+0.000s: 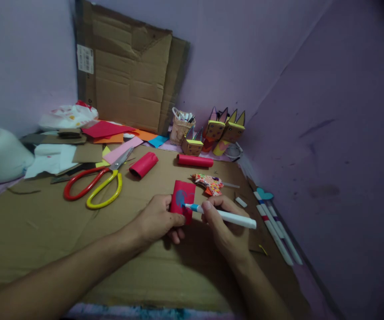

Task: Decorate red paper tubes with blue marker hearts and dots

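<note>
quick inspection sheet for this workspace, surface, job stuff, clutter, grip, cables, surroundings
surface: brown cardboard sheet, creased
job's things: red piece with blue marks; white marker, blue tip at the marks
clutter: scissors, two red rolls, patterned glue gun, paper scraps, more markers
grip: left hand holds the red piece; right hand holds the white marker
cables: nothing seen for certain
surroundings: purple walls; upright cardboard and eared box figures behind

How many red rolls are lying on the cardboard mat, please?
2: one red roll beside the scissors, the other red roll behind the glue gun. The red piece in the left hand is not counted.
</note>
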`<state>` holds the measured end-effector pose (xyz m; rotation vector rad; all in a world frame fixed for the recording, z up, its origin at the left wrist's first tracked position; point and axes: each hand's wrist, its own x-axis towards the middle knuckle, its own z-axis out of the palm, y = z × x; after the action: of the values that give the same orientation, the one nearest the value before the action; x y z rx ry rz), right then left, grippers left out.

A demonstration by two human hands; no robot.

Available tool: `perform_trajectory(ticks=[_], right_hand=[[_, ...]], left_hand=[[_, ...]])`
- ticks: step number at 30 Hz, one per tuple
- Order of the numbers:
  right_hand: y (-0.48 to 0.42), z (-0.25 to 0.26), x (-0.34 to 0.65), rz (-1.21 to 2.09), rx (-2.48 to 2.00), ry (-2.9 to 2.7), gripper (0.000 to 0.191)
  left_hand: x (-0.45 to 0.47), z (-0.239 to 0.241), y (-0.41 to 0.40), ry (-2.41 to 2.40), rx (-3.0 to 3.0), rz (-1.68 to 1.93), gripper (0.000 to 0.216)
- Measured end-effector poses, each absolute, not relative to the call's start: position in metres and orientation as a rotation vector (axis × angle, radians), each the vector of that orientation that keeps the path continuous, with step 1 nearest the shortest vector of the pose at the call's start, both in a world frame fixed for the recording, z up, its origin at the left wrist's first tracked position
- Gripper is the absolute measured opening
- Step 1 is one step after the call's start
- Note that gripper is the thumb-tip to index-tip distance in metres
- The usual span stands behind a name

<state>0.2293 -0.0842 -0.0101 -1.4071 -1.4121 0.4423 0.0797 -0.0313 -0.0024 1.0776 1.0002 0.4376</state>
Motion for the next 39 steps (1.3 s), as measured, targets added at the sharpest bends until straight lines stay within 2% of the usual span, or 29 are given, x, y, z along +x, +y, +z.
perform_trajectory(ticks=[39], right_hand=[[-0.0845,-0.0074,0.2289,0.452,-1.380,-1.410,0.027]], left_hand=[[0.0788,-0.0060,-0.0315,0.974,1.077,0.452,0.015]])
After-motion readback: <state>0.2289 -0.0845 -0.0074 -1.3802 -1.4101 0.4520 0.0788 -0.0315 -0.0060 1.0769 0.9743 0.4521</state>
